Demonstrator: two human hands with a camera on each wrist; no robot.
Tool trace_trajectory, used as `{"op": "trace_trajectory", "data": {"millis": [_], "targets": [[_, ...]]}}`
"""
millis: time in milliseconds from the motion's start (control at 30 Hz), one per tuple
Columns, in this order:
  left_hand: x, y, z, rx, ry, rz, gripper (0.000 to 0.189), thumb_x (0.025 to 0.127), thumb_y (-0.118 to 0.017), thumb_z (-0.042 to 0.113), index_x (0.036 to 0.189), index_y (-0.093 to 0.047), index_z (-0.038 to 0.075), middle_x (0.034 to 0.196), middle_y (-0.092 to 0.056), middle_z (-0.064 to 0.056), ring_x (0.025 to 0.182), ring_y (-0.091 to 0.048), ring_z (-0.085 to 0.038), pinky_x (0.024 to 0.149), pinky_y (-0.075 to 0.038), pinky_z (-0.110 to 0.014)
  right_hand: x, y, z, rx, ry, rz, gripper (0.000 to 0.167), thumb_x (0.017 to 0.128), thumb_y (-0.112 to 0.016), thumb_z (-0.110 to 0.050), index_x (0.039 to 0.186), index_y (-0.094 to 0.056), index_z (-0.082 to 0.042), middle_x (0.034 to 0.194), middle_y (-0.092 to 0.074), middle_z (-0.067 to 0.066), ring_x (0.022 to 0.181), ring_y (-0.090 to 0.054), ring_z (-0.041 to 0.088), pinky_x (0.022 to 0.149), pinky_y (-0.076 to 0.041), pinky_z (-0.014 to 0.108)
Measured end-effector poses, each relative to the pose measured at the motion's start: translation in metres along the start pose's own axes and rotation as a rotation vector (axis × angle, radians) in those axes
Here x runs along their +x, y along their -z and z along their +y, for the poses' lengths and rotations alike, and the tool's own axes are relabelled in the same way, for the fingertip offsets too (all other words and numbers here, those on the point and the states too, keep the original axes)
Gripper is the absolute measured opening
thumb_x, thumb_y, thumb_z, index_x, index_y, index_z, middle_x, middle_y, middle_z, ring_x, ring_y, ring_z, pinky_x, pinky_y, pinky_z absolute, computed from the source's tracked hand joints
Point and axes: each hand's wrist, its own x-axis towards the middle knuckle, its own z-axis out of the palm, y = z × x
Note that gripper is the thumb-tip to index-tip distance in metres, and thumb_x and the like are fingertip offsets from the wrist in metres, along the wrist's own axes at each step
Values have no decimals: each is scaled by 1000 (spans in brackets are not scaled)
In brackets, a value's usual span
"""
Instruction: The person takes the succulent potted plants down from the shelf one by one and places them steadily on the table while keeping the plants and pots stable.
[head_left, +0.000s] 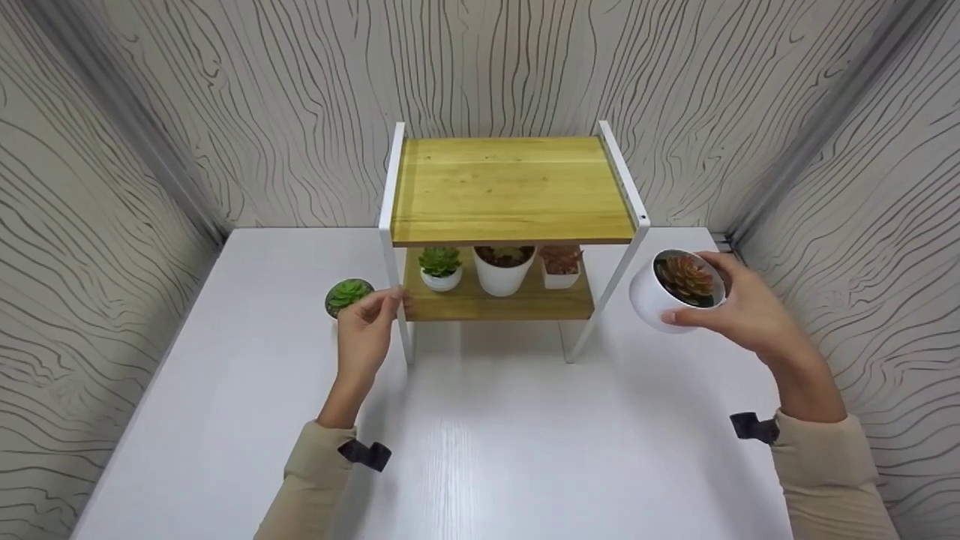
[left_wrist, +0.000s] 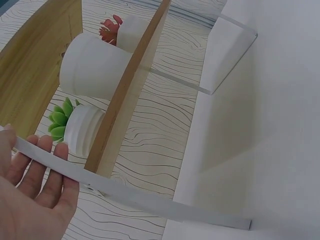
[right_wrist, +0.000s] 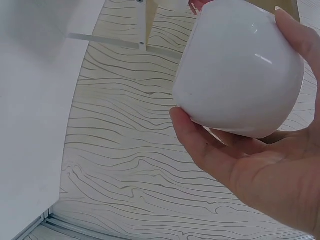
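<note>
My right hand (head_left: pixel 750 311) grips a round white pot with a reddish-brown succulent (head_left: pixel 651 304), thumb on the near side and fingers around the far side. The pot is held in the air right of the shelf, tilted a little. In the right wrist view the glossy white pot (right_wrist: pixel 240 70) hides its plant. At the two-tier wooden shelf (head_left: pixel 510 187), my left hand (head_left: pixel 364 330) pinches the white left front leg (left_wrist: pixel 60 165), with fingertips behind it. A small green succulent (head_left: pixel 349 291) stands on the table left of the shelf, partly covered by that hand.
On the lower board stand a small green succulent (head_left: pixel 440 266), a larger white pot (head_left: pixel 502 274) with its plant partly hidden, and a square white pot with a reddish plant (head_left: pixel 561 270). White table (head_left: pixel 487 450) lies beneath; wood-patterned walls (head_left: pixel 495 67) enclose the back and sides.
</note>
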Motion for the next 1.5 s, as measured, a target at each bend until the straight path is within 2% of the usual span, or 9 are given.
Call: {"op": "trace_trajectory", "data": {"millis": [233, 433, 667, 967, 1500], "targets": [[0, -1, 0, -4, 10, 3, 26, 95, -60, 30, 106, -73, 9, 104, -75, -10, 103, -70, -16, 94, -55, -25, 9, -6, 9, 11, -26, -3, 100, 72, -83, -45, 147, -30, -7, 138, -47, 21, 120, -44, 35, 89, -39, 40], [1, -1, -1, 4, -5, 11, 26, 96, -59, 31, 104, -73, 10, 101, -76, -8, 100, -71, -15, 93, -56, -25, 16, -12, 17, 32, -46, 8, 103, 69, -84, -46, 147, -30, -4, 138, -47, 22, 121, -44, 36, 93, -39, 44], [0, -1, -2, 39, -37, 33, 24, 95, -60, 33, 103, -74, 16, 101, -76, -5, 101, -70, -13, 88, -56, -25, 23, -20, 25, 108, -63, 26, 102, 70, -85, -40, 147, -29, -2, 140, -44, 22, 125, -42, 36, 99, -37, 50], [0, 0, -2, 26, -16, 21, 29, 93, -61, 37, 106, -74, 14, 103, -76, -7, 103, -70, -14, 92, -56, -27, 34, -28, 35, 97, -118, 25, 113, 67, -85, -48, 149, -23, -2, 141, -43, 23, 125, -42, 37, 101, -39, 54], [0, 1, -1, 13, 1, 12, 29, 93, -61, 37, 104, -74, 13, 103, -75, -6, 102, -68, -12, 94, -55, -34, 56, -47, 68, 119, -164, 22, 118, 67, -84, -51, 150, -18, 2, 147, -38, 26, 132, -39, 42, 107, -37, 60]]}}
